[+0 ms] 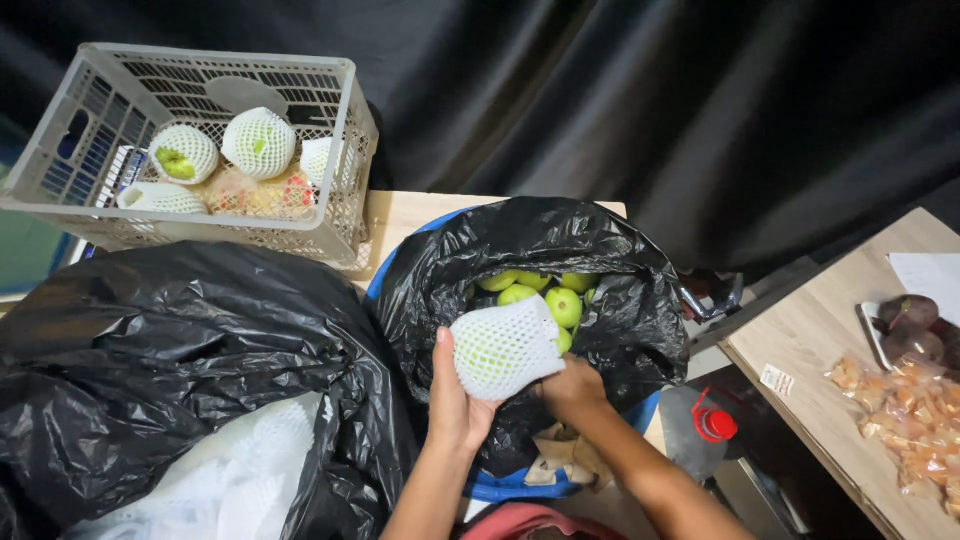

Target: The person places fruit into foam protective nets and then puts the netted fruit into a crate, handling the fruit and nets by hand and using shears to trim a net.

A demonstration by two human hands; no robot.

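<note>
Both hands clamp one netted fruit (503, 347) over the black bag (620, 300): left hand (455, 400) cups it from below, right hand (572, 385) grips its lower right. Fruit is green, sleeved in white foam mesh. Bag holds bare green fruit (545, 292). Grey crate (330, 190), upper left, holds more netted fruit (258, 142). A larger black bag (150, 350) lies left. A small white label (777, 379) sits on the right table (830, 320).

Glossy black plastic bag (560, 250); white foam mesh sleeve (503, 348); matt plastic crate (190, 150).
</note>
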